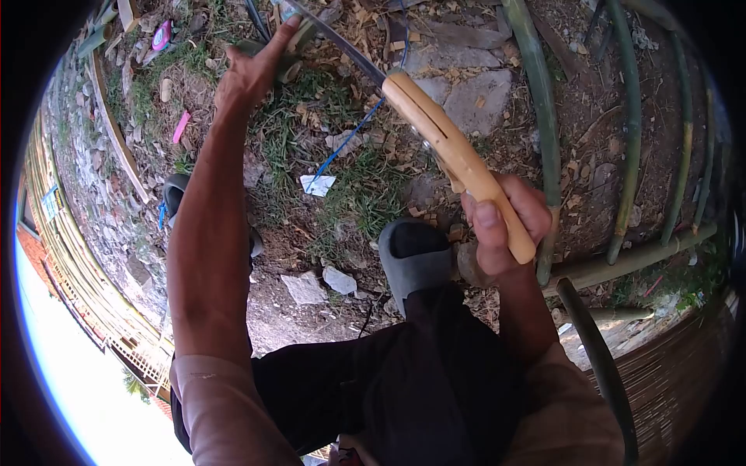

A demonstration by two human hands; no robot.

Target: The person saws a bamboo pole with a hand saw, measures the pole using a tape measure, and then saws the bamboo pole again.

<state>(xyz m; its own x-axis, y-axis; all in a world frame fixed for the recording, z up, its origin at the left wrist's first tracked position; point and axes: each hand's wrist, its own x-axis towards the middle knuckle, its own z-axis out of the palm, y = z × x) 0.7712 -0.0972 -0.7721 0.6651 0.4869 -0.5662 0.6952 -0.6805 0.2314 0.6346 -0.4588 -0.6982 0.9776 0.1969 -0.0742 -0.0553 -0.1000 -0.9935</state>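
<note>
My right hand [505, 225] is wrapped around the curved, light wooden handle [454, 155] of a saw. The saw's dark blade [342, 43] runs up and left from the handle to the top edge of the view. At the upper left, my left hand [252, 70] grips a green bamboo piece [289, 71], with the thumb stretched along it near the blade. The other fingers are partly hidden, and the far end of the blade is cut off by the view's edge.
Green bamboo poles [540, 101] lie at the right, some meeting a crosswise pole [598, 272]. Flat stones [478, 101], wood chips, a blue strap [350, 138], a white scrap [318, 185] and a pink strip [181, 127] are on the ground. My sandalled foot [416, 260] stands below the saw.
</note>
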